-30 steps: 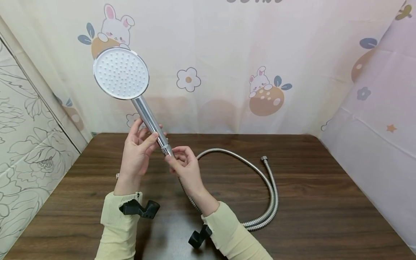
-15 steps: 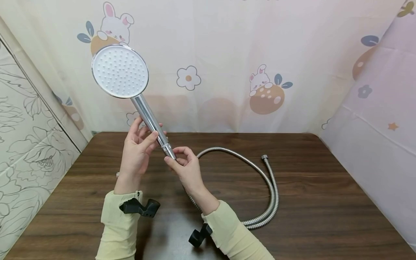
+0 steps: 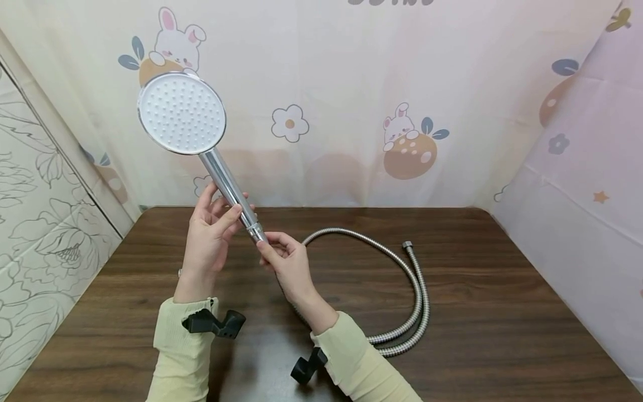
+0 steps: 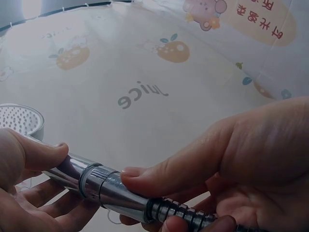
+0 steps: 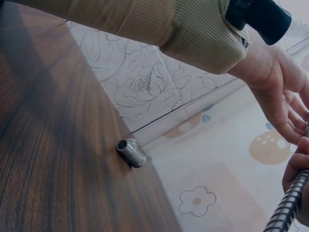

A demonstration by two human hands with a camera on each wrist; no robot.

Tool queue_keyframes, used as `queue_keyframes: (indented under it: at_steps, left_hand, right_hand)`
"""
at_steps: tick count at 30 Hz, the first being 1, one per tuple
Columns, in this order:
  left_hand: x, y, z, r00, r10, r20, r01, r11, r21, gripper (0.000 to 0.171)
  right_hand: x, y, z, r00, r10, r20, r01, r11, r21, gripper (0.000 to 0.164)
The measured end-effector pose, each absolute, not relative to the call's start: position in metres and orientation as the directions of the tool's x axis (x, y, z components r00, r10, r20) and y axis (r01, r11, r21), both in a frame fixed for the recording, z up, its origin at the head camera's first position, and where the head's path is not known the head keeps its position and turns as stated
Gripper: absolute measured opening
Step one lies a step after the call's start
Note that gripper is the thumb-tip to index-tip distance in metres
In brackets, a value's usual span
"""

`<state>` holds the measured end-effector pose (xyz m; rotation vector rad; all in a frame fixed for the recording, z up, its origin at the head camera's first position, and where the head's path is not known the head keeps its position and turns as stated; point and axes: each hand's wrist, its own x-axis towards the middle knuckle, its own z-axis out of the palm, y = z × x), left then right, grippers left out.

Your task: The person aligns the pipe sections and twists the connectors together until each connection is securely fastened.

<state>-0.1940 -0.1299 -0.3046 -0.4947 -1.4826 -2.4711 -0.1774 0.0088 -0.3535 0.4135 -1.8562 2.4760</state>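
A chrome shower head with a white nozzle face is held up at a tilt above the table. My left hand holds its handle between thumb and fingers. At the handle's lower end, my right hand pinches the tapered metal nut of a ribbed shower hose. Handle and nut meet end to end in the left wrist view; how tightly they are joined I cannot tell. The hose loops over the table to the right, its other end nut lying loose.
The brown wooden table extends to a patterned curtain behind it. In the right wrist view a small metal fitting lies near the table's edge. Patterned sheets also hang at both sides. Black camera mounts sit on both wrists.
My right thumb and fingers have shifted slightly on the nut. The shower head has tilted a little to the left. Near my right sleeve, the hose's two strands have spread apart.
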Motion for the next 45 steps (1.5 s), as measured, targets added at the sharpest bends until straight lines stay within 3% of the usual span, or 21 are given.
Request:
queue_keyframes:
  at_steps: [21, 29, 45]
  left_hand:
    - [-0.1938, -0.1288, -0.3047, -0.92, -0.005, 0.391, 0.347, -0.469, 0.812, 0.057]
    - [-0.1934, -0.1284, -0.3047, -0.927, -0.008, 0.375, 0.339, -0.446, 0.829, 0.056]
    - [-0.1933, -0.1288, -0.3042, -0.927, -0.015, 0.376, 0.341, -0.455, 0.822, 0.056]
  right_hand:
    - [-0.1767, 0.0095, -0.3548, -0.937, -0.187, 0.295, -0.203, -0.397, -0.895, 0.023]
    - [-0.1753, 0.0083, -0.3542, -0.969, -0.142, 0.203, -0.157, -0.281, -0.947, 0.032]
    - [-0.1752, 0.0083, -0.352, -0.973, -0.127, 0.192, -0.152, -0.272, -0.95, 0.023]
